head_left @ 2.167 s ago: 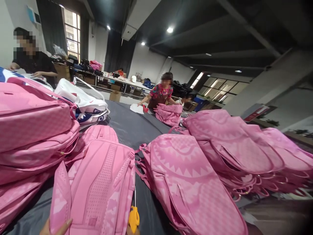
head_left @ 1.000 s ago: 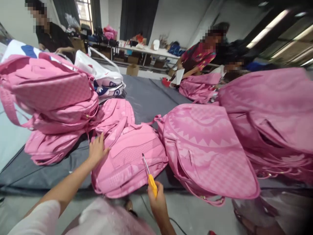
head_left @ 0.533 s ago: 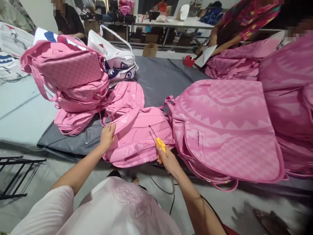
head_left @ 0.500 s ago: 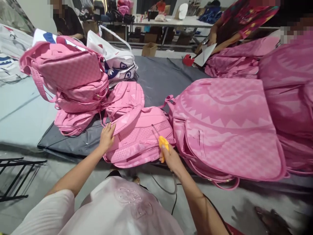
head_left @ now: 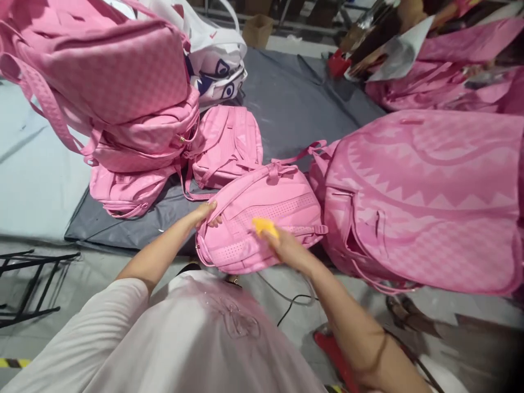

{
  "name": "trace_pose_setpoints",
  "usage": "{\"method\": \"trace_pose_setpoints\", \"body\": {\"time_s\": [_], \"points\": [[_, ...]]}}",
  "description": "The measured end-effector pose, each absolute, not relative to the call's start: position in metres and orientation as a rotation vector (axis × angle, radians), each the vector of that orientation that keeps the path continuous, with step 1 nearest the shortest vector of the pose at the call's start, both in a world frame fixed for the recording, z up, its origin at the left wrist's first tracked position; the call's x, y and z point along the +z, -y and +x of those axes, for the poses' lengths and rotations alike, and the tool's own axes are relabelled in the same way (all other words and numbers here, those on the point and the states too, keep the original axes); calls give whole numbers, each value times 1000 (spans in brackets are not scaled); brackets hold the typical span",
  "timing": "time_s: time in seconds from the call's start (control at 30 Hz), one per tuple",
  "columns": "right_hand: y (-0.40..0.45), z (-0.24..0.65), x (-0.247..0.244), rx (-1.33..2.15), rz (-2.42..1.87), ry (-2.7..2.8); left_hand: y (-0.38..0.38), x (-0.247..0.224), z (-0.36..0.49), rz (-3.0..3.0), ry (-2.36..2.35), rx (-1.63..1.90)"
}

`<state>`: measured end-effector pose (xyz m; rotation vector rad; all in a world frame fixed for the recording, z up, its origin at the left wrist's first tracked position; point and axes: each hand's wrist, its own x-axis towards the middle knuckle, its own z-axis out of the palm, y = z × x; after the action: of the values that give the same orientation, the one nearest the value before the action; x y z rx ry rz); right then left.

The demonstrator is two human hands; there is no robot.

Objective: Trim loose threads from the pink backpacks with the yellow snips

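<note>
A pink backpack (head_left: pixel 262 202) lies on the table edge in front of me, its perforated back panel and straps facing up. My left hand (head_left: pixel 208 214) grips its left side, fingers curled round the strap edge. Closed round a yellow-handled tool (head_left: pixel 265 226), my right hand (head_left: pixel 282 244) is over the lower middle of the backpack. The tool's tip is blurred and cannot be made out. Another pink backpack (head_left: pixel 229 139) touches it from behind, and a large pink backpack (head_left: pixel 426 202) lies close on its right.
Pink bags are stacked (head_left: pixel 118 82) at the left, with white and blue bags (head_left: pixel 216 65) behind. Dark cloth (head_left: pixel 282 103) covers the table (head_left: pixel 24 180) partly. Another person's hands (head_left: pixel 368 60) hold a pale sheet (head_left: pixel 403 52) at the back right. A black metal frame (head_left: pixel 30 284) stands lower left.
The view has moved closer and lower. My left hand has shifted along the backpack's left side, a strap now lies flatter, and the yellow tool has moved left over the panel.
</note>
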<state>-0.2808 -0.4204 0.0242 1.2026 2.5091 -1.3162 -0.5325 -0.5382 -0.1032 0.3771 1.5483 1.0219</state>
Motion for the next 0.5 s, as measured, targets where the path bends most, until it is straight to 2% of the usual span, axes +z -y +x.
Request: {"method": "trace_pose_setpoints", "body": {"time_s": [0.17, 0.3, 0.4, 0.43, 0.5], "points": [[417, -275, 43, -1241, 1256, -2350, 546, -84, -520, 855, -1974, 912], [397, -224, 51, -906, 1626, -2400, 559, -61, -493, 1349, -2528, 506], [395, -190, 53, -687, 1836, -2338, 569, -62, -442, 1748, -2389, 373], [398, -182, 53, -689, 1858, -2316, 570, -68, -421, 1883, -2270, 341], [409, -168, 52, -906, 1759, -2271, 570, -85, -384, 1980, -2133, 232]]}}
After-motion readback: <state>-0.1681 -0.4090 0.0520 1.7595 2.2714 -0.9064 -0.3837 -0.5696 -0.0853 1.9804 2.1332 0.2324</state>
